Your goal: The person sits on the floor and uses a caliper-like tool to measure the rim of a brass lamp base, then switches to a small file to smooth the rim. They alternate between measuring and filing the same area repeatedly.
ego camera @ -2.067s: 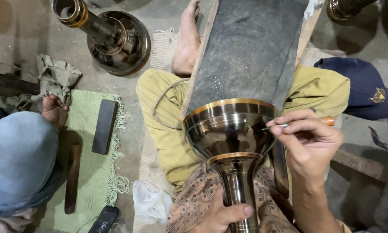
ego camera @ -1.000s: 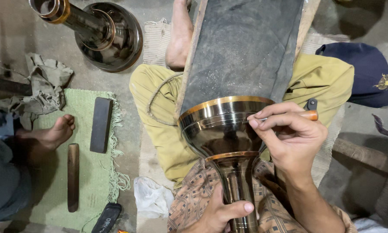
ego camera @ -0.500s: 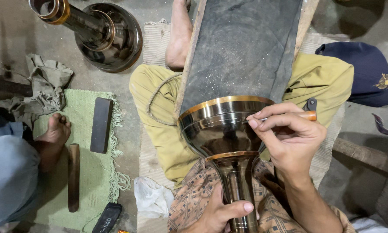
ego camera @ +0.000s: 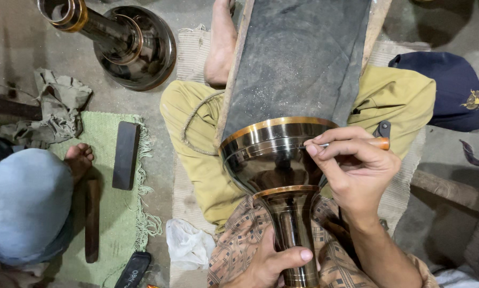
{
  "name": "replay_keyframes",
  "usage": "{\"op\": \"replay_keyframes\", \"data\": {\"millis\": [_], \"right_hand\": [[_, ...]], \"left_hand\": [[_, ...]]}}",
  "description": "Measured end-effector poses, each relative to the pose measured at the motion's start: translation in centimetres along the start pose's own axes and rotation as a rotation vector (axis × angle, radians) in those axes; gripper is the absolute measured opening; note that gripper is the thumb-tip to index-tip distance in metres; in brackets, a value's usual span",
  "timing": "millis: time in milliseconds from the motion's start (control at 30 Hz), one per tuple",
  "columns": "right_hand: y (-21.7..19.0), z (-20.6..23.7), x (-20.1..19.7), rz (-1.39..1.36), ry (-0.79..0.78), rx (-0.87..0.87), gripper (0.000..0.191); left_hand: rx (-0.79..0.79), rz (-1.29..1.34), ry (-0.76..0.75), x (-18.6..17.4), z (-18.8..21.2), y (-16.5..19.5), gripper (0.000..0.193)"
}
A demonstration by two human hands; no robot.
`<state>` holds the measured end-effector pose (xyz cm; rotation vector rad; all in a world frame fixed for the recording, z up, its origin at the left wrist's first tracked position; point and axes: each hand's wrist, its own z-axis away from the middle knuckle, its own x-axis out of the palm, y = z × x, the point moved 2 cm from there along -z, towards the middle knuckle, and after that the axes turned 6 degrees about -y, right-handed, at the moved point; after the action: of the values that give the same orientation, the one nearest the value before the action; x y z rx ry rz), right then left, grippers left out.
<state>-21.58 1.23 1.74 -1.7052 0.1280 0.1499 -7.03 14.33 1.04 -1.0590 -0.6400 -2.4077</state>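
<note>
A dark polished metal vase [ego camera: 274, 160] with brass-coloured bands lies across my lap, its wide mouth resting against a dark padded board [ego camera: 298, 58]. My left hand [ego camera: 274, 262] grips the vase's narrow stem near its base. My right hand [ego camera: 354, 170] pinches a thin engraving tool with a wooden handle [ego camera: 379, 143]; the tip touches the vase's upper band near the rim.
A second similar metal vase [ego camera: 125, 42] lies on the floor at the upper left. Another person's foot [ego camera: 79, 159] and blue-clad knee [ego camera: 23, 205] rest on a green mat [ego camera: 109, 213] with a dark block [ego camera: 126, 154] and a wooden stick [ego camera: 92, 218]. A navy cap [ego camera: 452, 93] lies at the right.
The other person's leg shifted on the green mat, the blue knee coming back into view. My right hand keeps the tool at the vase's rim, barely moved.
</note>
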Motion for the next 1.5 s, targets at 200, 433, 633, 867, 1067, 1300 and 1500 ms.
{"op": "replay_keyframes", "data": {"millis": [200,433,633,867,1067,1300,1500], "right_hand": [[-0.1,-0.1,-0.2,-0.020,-0.031,-0.018,0.016],[-0.1,-0.2,-0.4,-0.004,-0.044,-0.037,0.016],[-0.1,0.0,-0.4,-0.028,-0.055,-0.055,0.016],[-0.1,-0.1,-0.6,-0.014,-0.079,-0.085,0.016],[0.0,0.1,-0.5,-0.027,-0.077,-0.109,0.015],[0.2,0.2,-0.7,-0.034,-0.084,-0.126,0.017],[0.2,0.5,-0.6,-0.047,-0.087,-0.150,0.018]], "left_hand": [[0.018,0.031,-0.007,0.3,0.0,-0.1,0.054],[0.038,0.005,0.017,0.3,0.0,-0.2,0.057],[0.045,0.005,-0.009,0.3,0.1,-0.2,0.060],[-0.017,0.036,0.060,0.4,0.2,-0.3,0.067],[0.004,0.023,0.014,0.7,0.4,0.1,0.068],[0.029,0.036,-0.008,1.2,0.5,0.3,0.069],[0.025,0.058,-0.015,1.2,0.6,0.2,0.064]]}}
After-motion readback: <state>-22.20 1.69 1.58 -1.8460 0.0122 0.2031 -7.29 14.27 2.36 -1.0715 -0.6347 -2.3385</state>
